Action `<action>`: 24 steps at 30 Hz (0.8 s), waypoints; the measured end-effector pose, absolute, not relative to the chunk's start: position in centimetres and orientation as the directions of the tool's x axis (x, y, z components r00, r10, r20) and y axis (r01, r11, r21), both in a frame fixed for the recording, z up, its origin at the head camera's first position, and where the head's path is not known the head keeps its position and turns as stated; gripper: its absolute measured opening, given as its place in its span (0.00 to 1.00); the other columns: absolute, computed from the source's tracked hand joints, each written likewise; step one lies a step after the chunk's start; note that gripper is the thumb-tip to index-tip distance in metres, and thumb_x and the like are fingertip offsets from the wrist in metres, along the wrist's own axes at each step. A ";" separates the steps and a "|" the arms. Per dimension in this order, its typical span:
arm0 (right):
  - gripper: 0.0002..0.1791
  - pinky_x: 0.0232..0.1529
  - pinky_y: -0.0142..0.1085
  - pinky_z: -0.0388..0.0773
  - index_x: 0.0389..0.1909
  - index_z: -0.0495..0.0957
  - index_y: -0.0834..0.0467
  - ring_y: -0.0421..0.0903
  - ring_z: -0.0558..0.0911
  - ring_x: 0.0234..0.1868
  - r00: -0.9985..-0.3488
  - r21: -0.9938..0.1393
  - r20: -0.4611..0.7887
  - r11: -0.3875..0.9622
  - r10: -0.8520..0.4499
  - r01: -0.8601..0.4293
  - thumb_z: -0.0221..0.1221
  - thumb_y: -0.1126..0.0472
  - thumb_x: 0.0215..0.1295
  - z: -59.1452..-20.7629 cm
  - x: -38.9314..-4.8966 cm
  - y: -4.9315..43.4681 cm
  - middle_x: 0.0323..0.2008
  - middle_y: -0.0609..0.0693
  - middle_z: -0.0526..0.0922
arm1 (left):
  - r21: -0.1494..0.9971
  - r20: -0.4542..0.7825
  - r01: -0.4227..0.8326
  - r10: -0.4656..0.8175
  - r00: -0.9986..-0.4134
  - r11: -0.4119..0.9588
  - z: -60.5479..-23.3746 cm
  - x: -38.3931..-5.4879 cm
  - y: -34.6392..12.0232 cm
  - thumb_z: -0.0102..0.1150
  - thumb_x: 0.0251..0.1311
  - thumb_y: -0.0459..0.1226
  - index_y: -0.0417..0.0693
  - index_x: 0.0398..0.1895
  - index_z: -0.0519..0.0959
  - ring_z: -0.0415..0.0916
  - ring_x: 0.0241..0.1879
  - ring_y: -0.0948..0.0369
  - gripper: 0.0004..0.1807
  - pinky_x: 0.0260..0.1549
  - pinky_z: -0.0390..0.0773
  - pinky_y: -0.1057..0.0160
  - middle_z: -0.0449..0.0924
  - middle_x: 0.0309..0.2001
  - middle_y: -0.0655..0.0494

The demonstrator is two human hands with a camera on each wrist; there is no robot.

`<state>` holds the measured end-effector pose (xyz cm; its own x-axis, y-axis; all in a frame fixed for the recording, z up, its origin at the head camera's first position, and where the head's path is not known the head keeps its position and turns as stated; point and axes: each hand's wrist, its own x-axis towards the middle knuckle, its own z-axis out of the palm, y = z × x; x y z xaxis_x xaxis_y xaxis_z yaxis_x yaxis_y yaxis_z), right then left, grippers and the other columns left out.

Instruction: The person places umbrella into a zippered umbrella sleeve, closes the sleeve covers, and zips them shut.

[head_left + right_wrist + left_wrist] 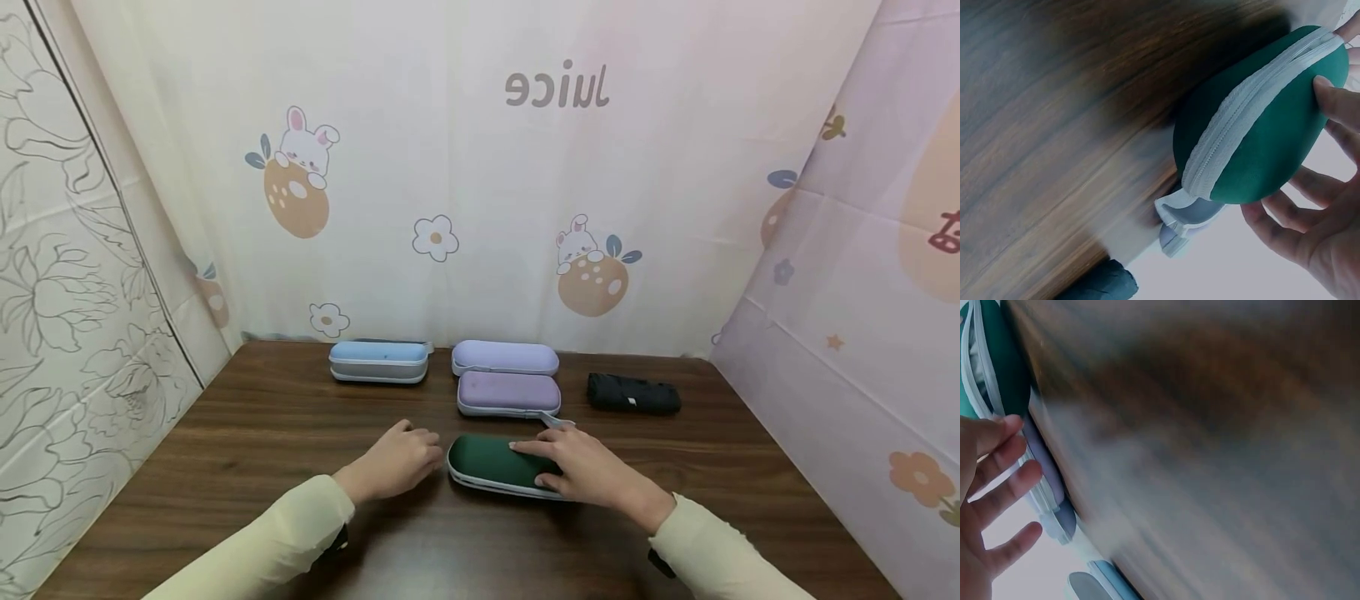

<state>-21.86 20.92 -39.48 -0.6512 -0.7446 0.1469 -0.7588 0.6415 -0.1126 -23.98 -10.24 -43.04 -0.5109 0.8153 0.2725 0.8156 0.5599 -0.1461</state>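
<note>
A green zippered hard case point(495, 462) with white zipper tape lies near the middle of the wooden table. My right hand point(577, 467) grips its right end, index finger over the lid and thumb at the front edge. In the right wrist view, the thumb presses the green shell point(1272, 144) while other fingers reach round the far side. My left hand point(397, 458) is at the case's left end, thumb and index fingertips together where the zipper tapes point(982, 362) converge. The pull itself is hidden. Between the tapes a gap shows something pale inside.
Behind the green case lie a purple case point(510, 392) and a lavender case point(506, 357). A blue-and-grey case point(378, 362) stands at the back left. At the right lies a black folded bundle point(633, 394). Printed curtains point(450, 167) enclose the table.
</note>
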 end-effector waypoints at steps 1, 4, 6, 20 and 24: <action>0.28 0.49 0.52 0.73 0.60 0.75 0.50 0.49 0.79 0.47 -0.657 -0.113 0.148 0.647 -0.739 -0.754 0.67 0.57 0.56 -39.5 -21.7 20.8 0.45 0.54 0.81 | -0.165 0.293 0.811 0.813 -0.503 0.561 -43.1 -23.8 -10.2 0.61 0.61 0.40 0.52 0.28 0.82 0.76 0.31 0.63 0.05 0.33 0.69 0.60 0.73 0.26 0.62; 0.28 0.43 0.49 0.75 0.60 0.76 0.50 0.51 0.79 0.45 -0.678 -0.120 0.144 0.667 -0.721 -0.735 0.68 0.56 0.56 -39.3 -21.3 20.6 0.45 0.54 0.81 | -0.210 0.332 0.794 0.805 -0.491 0.570 -43.3 -23.4 -10.0 0.61 0.60 0.40 0.52 0.28 0.82 0.76 0.31 0.62 0.05 0.33 0.71 0.59 0.73 0.26 0.61; 0.28 0.42 0.47 0.77 0.60 0.76 0.50 0.50 0.80 0.44 -0.691 -0.130 0.139 0.678 -0.710 -0.723 0.68 0.56 0.56 -39.3 -21.1 20.4 0.45 0.55 0.81 | -0.224 0.341 0.785 0.801 -0.492 0.577 -43.3 -23.3 -9.9 0.62 0.60 0.40 0.51 0.27 0.82 0.77 0.31 0.62 0.06 0.33 0.72 0.58 0.74 0.26 0.60; 0.28 0.36 0.44 0.77 0.57 0.78 0.53 0.48 0.80 0.36 -0.742 -0.133 0.183 0.731 -0.645 -0.669 0.70 0.55 0.53 -39.3 -19.7 19.4 0.39 0.53 0.82 | -0.224 0.312 0.764 0.787 -0.533 0.605 -43.5 -22.9 -9.1 0.61 0.60 0.39 0.49 0.27 0.83 0.76 0.28 0.61 0.07 0.32 0.75 0.55 0.75 0.27 0.58; 0.28 0.38 0.46 0.77 0.56 0.79 0.53 0.49 0.80 0.37 -0.757 -0.149 0.198 0.744 -0.623 -0.651 0.70 0.55 0.52 -39.4 -19.5 19.1 0.39 0.53 0.83 | -0.221 0.318 0.764 0.785 -0.531 0.606 -43.4 -22.7 -8.9 0.60 0.60 0.39 0.49 0.27 0.83 0.76 0.27 0.62 0.07 0.31 0.75 0.56 0.74 0.26 0.58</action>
<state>-19.47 19.13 -39.36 -0.7568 -0.6228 0.1985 -0.6513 0.7440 -0.1490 -22.73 -8.90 -43.43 -0.5311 0.7853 0.3183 0.7641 0.6062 -0.2207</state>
